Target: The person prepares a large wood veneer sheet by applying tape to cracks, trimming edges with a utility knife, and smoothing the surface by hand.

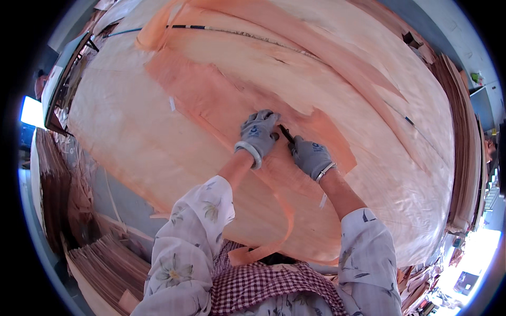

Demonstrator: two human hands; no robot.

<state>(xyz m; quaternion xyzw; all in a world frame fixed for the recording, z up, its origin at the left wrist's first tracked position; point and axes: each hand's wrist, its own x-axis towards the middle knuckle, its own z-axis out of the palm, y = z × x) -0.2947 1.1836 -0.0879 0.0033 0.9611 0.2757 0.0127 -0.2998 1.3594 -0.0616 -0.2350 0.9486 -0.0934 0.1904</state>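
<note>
A thin reddish-orange wood veneer sheet (203, 87) with ragged edges lies over a larger pale veneer sheet (132, 113). My left hand (257, 132), in a grey glove, rests on the reddish veneer with its thumb apart from the fingers. Just to its right, my right hand (312, 156), gloved alike, is closed around a slim black cutting tool (286, 134). The tool's tip points up and left, close to the left thumb; its blade is too small to make out. A narrow orange veneer strip (287, 213) curls from below my hands toward my checked apron (253, 284).
Long veneer pieces (316, 58) stretch across the far side, beside a thin dark-and-light banded rod or cord (226, 30). Stacks of brown veneer stand at right (457, 142) and lower left (113, 266). A dark-framed table (63, 84) is at far left.
</note>
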